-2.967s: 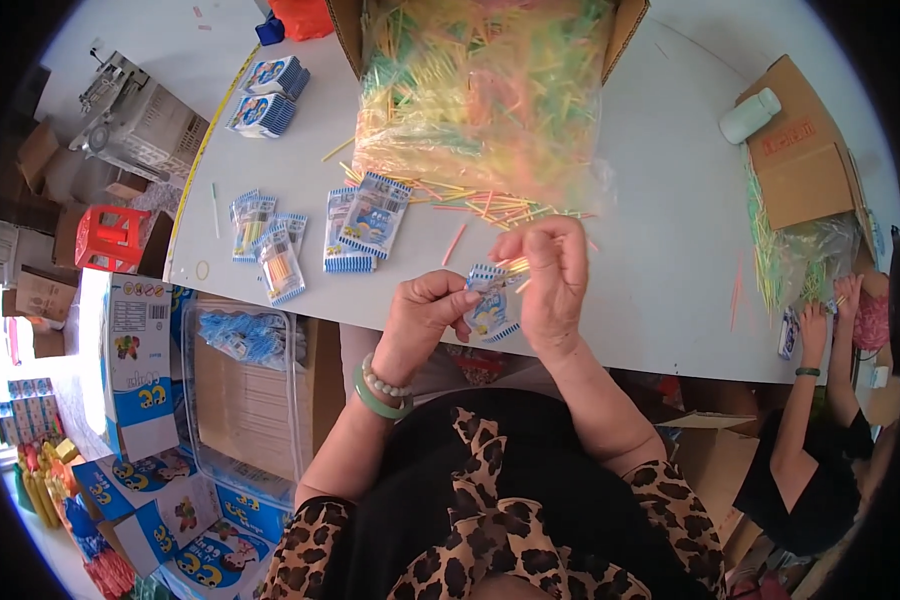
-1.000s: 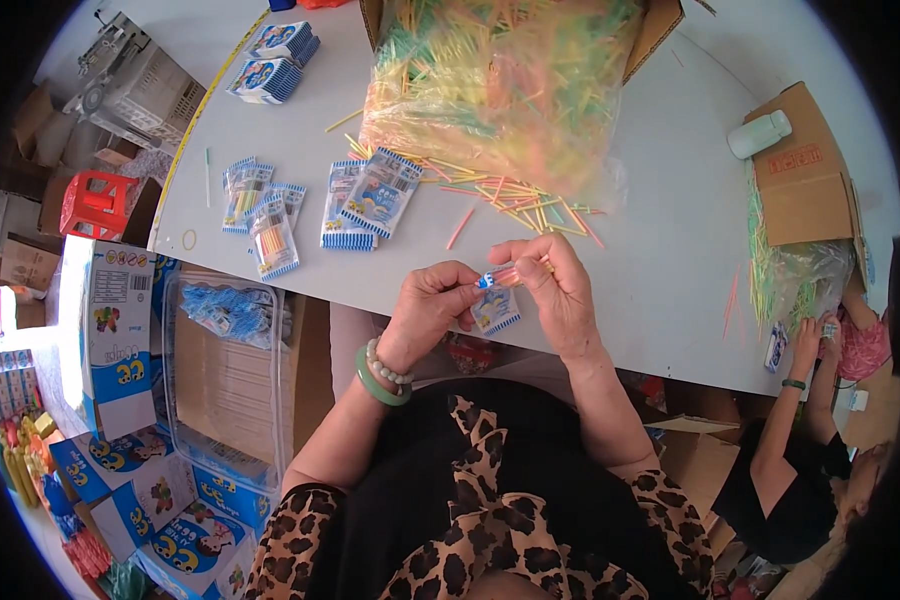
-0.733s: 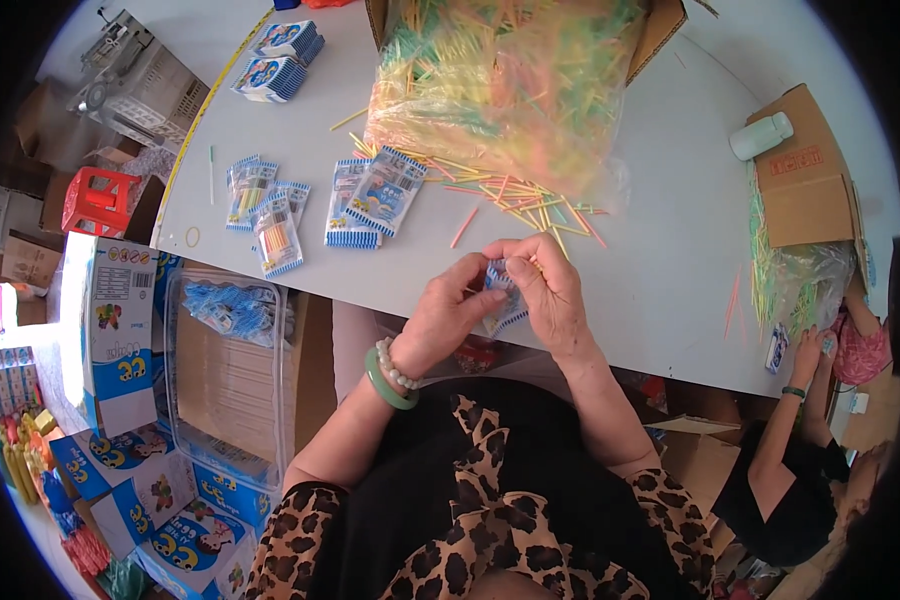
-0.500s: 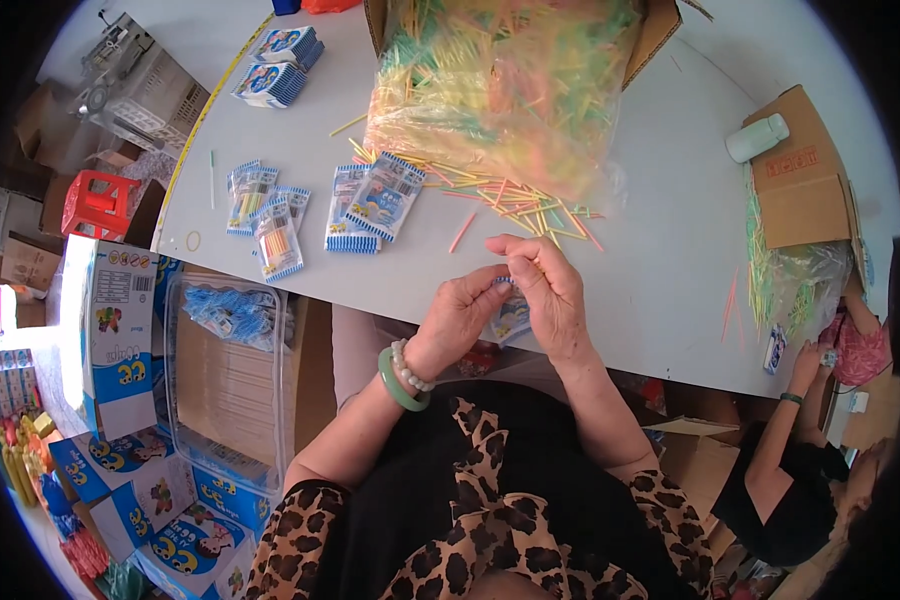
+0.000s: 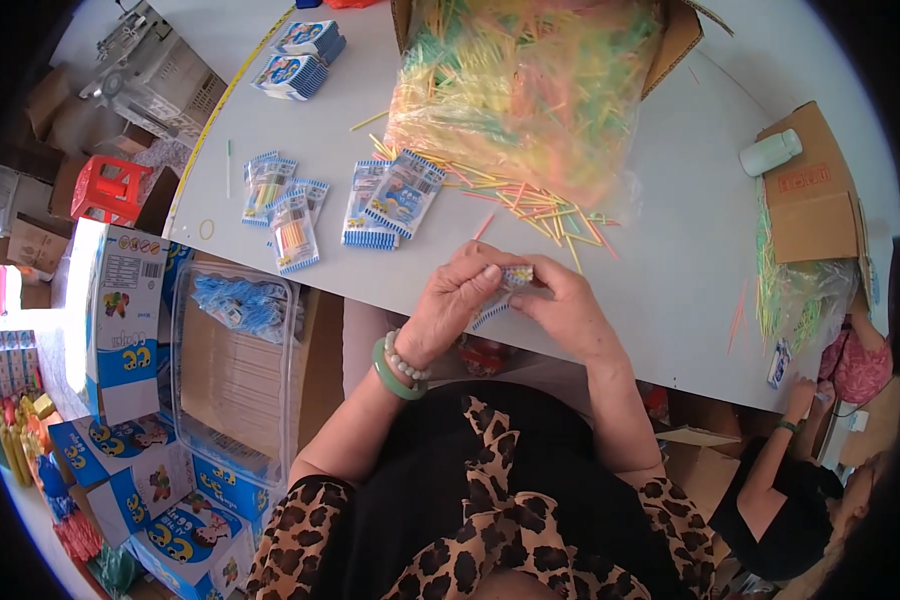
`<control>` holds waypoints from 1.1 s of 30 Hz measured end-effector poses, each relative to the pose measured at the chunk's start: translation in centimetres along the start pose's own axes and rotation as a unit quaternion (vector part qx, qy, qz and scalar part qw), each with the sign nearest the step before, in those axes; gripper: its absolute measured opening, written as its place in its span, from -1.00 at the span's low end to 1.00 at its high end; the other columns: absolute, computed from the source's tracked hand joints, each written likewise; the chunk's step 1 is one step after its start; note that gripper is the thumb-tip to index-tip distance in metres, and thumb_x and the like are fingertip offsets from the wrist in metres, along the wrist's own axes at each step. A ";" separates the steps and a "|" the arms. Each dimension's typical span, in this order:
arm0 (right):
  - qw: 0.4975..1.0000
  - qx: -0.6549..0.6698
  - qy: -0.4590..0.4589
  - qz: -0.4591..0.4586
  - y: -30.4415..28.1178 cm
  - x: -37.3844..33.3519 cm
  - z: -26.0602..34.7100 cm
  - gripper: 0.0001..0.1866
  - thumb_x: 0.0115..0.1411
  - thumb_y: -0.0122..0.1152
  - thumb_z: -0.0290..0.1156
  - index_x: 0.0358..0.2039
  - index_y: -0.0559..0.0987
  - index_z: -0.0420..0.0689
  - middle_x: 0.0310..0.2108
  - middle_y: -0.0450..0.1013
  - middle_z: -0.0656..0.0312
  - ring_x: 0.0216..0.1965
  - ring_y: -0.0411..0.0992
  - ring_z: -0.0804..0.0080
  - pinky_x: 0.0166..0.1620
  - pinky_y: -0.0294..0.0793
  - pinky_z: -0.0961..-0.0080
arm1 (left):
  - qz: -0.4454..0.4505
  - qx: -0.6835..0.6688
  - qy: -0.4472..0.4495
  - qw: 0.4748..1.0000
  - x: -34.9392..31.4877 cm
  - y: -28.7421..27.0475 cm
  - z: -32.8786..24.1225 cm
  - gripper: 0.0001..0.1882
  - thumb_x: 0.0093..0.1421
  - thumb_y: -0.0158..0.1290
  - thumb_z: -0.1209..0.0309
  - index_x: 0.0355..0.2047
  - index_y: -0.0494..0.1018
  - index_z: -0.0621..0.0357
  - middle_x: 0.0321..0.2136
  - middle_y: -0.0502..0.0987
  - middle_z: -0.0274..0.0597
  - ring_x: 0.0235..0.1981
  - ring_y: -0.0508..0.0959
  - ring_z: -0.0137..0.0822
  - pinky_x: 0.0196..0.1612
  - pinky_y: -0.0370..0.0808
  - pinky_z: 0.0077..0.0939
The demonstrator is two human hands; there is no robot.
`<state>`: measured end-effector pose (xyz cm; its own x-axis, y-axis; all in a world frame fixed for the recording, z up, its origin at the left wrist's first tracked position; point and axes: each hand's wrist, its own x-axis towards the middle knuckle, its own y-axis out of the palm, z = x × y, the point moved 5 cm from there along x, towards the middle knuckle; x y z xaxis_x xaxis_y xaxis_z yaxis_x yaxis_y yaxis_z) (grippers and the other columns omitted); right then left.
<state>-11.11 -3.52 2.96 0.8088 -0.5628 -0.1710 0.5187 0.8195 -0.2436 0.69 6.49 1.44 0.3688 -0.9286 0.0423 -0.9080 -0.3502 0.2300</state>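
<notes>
Blue-and-white plastic, the packet [image 5: 511, 271] sat over the near side of the table [image 5: 660, 300], pinched in our left hand [image 5: 452, 303], long axis seemingly pointing right toward our right hand [image 5: 578, 315], half-curled, its hold unclear.

Left hand [image 5: 450, 302], one: fingers curled inward, left thumb [image 5: 484, 280] laid over them in a firm pinch, its tip pointing toward the right hand [image 5: 575, 312]. Left wrist [image 5: 416, 342], one: below and left of that hand. Left forearm [image 5: 345, 435], one: slanting down and outward from the hand. Right hand, one: just beside the left, looser in pose, right thumb [image 5: 532, 302] and right index finger [image 5: 548, 270] directed toward the left fingertips and parted. Right wrist [image 5: 607, 365], one: below and right of that hand. Right forearm [image 5: 625, 415], one: running downward, outside the hand.
</notes>
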 end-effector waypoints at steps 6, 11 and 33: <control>1.000 0.003 0.005 -0.029 1.5 0.1 -1.1 -0.91 0.06 0.23 -0.57 -0.41 0.51 -0.23 -0.55 0.40 0.39 -0.49 0.29 0.69 -0.41 0.31 0.67 | -0.024 -0.147 -0.033 0.988 -0.7 0.2 0.1 -0.70 0.24 0.02 0.36 -0.09 0.48 0.29 -0.13 0.47 -0.23 -0.10 0.42 -0.48 -0.01 0.35 -0.54; 0.999 0.021 -0.008 -0.048 2.8 0.5 -1.4 -0.90 0.04 0.26 -0.58 -0.43 0.51 -0.24 -0.55 0.42 0.37 -0.47 0.32 0.71 -0.40 0.34 0.68 | -0.060 -0.121 -0.076 0.988 -1.5 -1.1 0.5 -0.78 0.18 0.09 0.43 -0.19 0.52 0.30 -0.27 0.56 -0.25 -0.21 0.48 -0.48 -0.10 0.44 -0.54; 0.987 -0.008 -0.060 0.147 11.6 2.6 0.9 -0.93 0.11 0.15 -0.54 -0.40 0.51 -0.26 -0.53 0.45 0.32 -0.44 0.37 0.66 -0.32 0.39 0.65 | -0.478 0.559 -0.111 0.668 -4.2 -19.2 -3.5 -0.82 -0.09 0.23 0.25 -0.44 0.62 -0.03 -0.19 0.51 -0.25 -0.07 0.41 -0.16 0.02 0.20 -0.10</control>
<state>-2.78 4.65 0.60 0.9508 -0.2841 -0.1232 0.2537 0.9428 -0.2160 17.32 17.56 0.26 0.9608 -0.1656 0.2224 0.0958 -0.5545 -0.8267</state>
